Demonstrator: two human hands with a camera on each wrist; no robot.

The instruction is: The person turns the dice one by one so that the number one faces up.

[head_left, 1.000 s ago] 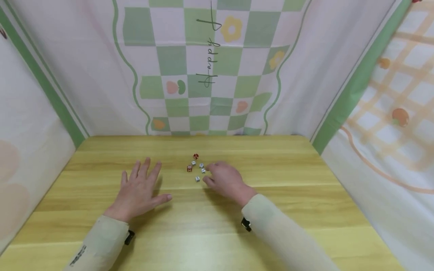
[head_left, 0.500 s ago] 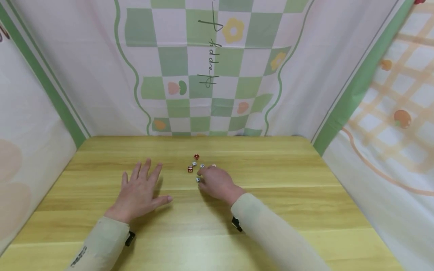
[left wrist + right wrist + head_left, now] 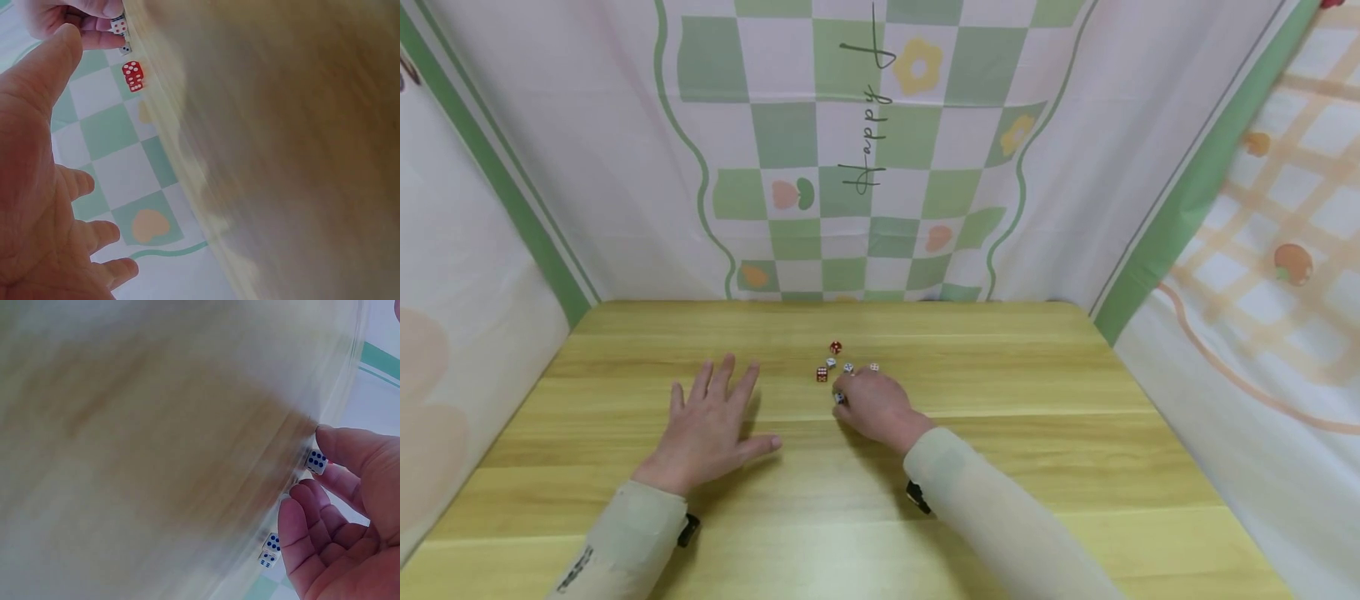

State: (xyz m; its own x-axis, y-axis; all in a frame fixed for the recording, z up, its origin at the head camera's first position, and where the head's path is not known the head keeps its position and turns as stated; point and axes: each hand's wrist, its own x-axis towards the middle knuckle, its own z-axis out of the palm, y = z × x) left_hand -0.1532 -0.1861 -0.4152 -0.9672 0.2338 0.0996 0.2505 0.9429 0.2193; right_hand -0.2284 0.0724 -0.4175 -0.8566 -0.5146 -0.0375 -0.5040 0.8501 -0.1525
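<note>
White, dotted cube [image 3: 316,461] sits between right-hand fingers [image 3: 345,486].

Booth-like nook, type of room unclear; patterned cloth hangings [image 3: 908,133] round three sides; wood-grain tabletop [image 3: 820,525]

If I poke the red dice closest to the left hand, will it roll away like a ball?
Probably not: the red die looks like a cube with flat faces, so it would likely slide or tumble and stop. It's much smaller than the left hand, so I'd guess it's light and easy to nudge across the flat wooden table.
</note>
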